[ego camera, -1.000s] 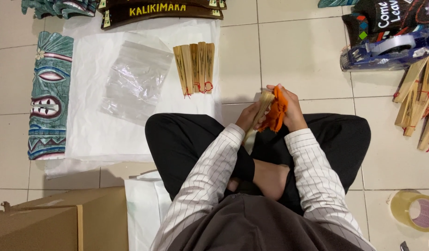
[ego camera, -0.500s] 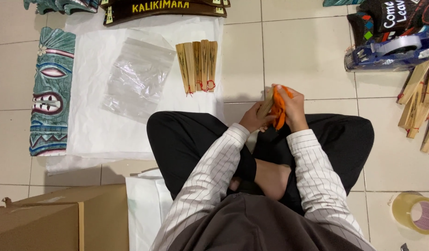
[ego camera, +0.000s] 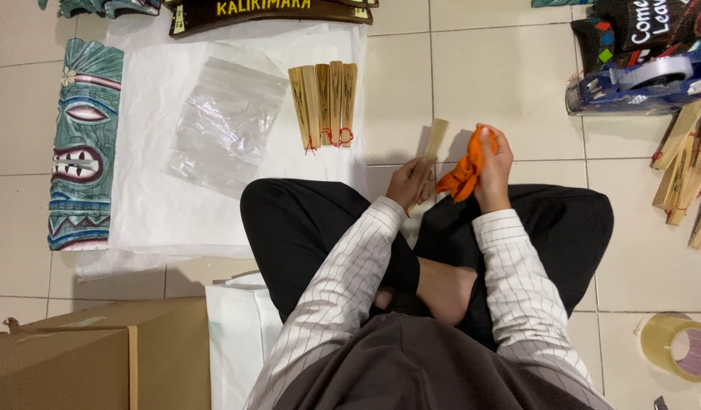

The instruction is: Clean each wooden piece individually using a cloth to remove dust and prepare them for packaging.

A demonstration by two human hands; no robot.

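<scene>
A closed wooden fan [ego camera: 434,144] is being gripped by the left hand [ego camera: 409,182], an orange cloth [ego camera: 464,173] by the right hand [ego camera: 496,163], above the floor [ego camera: 502,91].

A single head-mounted camera supplies the only view. It looks almost straight down from above the seated person, so the striped sleeves and crossed legs fill the lower centre of the picture. The left hand [ego camera: 409,182] and right hand [ego camera: 496,163] sit near mid-picture, at arm's length from the lens. The tiled floor [ego camera: 502,83] extends toward the top edge, which lies away from the body. A cardboard box [ego camera: 100,357] occupies the lower left corner, close to the wearer. No second view overlaps this one.
</scene>
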